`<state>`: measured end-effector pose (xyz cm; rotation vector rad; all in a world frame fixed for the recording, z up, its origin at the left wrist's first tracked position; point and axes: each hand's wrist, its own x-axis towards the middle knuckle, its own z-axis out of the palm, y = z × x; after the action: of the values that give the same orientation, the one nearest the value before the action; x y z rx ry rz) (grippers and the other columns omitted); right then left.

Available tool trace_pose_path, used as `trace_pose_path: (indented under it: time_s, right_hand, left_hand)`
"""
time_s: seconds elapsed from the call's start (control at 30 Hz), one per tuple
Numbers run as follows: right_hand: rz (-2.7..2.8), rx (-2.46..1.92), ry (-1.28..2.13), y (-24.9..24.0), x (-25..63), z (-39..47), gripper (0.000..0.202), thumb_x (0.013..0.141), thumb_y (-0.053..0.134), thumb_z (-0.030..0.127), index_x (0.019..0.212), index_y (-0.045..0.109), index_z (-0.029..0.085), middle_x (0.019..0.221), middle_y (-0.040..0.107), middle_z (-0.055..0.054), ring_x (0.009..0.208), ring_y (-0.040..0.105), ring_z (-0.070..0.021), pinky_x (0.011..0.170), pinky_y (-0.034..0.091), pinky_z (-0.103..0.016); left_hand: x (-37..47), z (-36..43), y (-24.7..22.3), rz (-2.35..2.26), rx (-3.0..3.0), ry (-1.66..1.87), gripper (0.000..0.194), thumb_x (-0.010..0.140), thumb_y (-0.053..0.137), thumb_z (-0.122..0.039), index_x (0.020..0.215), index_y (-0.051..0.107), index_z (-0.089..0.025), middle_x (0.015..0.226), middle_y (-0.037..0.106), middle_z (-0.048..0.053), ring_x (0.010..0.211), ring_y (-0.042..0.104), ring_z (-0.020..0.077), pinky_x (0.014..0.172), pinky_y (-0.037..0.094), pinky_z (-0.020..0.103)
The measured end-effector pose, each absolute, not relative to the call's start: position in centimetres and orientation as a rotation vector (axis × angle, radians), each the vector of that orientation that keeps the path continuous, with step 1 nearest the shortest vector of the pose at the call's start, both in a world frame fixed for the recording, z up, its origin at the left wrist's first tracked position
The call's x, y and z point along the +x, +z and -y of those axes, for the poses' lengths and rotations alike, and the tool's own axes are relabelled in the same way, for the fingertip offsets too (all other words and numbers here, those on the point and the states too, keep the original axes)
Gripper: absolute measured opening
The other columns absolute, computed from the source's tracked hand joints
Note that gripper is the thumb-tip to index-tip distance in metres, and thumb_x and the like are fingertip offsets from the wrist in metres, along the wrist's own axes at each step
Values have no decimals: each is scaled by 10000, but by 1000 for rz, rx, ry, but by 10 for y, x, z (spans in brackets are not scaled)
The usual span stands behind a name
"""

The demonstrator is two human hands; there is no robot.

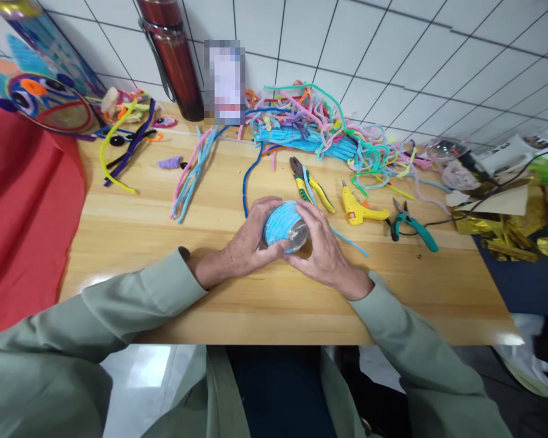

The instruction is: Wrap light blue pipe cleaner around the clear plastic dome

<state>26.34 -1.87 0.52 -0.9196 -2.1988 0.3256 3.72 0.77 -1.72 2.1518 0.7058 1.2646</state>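
Note:
A round object wrapped in light blue pipe cleaner (281, 224) is held between both hands above the middle of the wooden table. Its right side shows a bare greyish patch. My left hand (254, 238) curls round its left side, with the thumb along the lower edge. My right hand (323, 248) grips the right side, fingers over the top and thumb below. A loose light blue strand (351, 242) sticks out to the right beyond my right hand. Just behind the hands lie yellow-and-green pliers (320, 196), with a light blue piece across them.
A yellow glue gun (363, 211) and teal pliers (421, 231) lie to the right. Coloured pipe cleaners (319, 137) are heaped by the tiled wall, near a red thermos (176, 67). Red cloth (25, 225) covers the left end; gold scraps (511, 243) sit far right.

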Motion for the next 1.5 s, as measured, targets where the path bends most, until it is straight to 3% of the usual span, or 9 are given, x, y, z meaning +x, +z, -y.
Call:
trace_pose_path:
  time_s: [0.23,0.5,0.73,1.13,1.3,1.5]
  right_hand:
    - [2216,-935,285,6,262,20,993,957,805,354,1745,205,295,1683,462,-185,1602,448,-414,1278,467,-705]
    - [2246,-924,254,8,260,20,1009,979,783,372,1762,149,316,1703,452,-172,1596,457,-419,1275,471,-710]
    - [2230,-948,430,9,269,16,1054,958,812,468,1765,146,338,1744,413,-141,1642,392,-407,1325,407,-694]
    - [2230,-936,374,2,260,18,1124,925,846,361,1768,106,297,1742,388,-194,1655,366,-407,1318,408,-694]
    - [2257,-941,426,3,266,15,1115,928,830,356,1771,100,313,1775,363,-168,1669,350,-401,1323,402,-688]
    - [2215,-962,435,-1,270,11,1084,917,832,421,1768,168,316,1760,418,-151,1641,410,-396,1314,425,-677]
  left_hand:
    - [36,-7,-17,-718,2117,1252,591,1070,599,-510,1557,387,-251,1499,488,170,1441,498,343,1235,465,578]
    - [34,-6,-15,-750,2063,1191,595,1065,580,-575,1521,383,-247,1497,469,170,1437,496,337,1234,467,577]
    - [31,-5,-10,-792,2019,1152,616,1060,578,-623,1504,394,-238,1496,472,172,1429,508,330,1234,474,561]
    - [34,-3,-8,-822,1882,1158,561,1059,600,-604,1454,450,-235,1430,543,138,1328,573,296,1165,519,489]
    - [35,-3,-7,-870,1809,1135,557,1056,593,-628,1423,468,-229,1376,582,120,1242,611,275,1087,552,454]
    - [34,-4,-3,-883,1778,1112,517,1082,539,-633,1406,510,-231,1363,609,112,1238,615,262,1115,534,461]
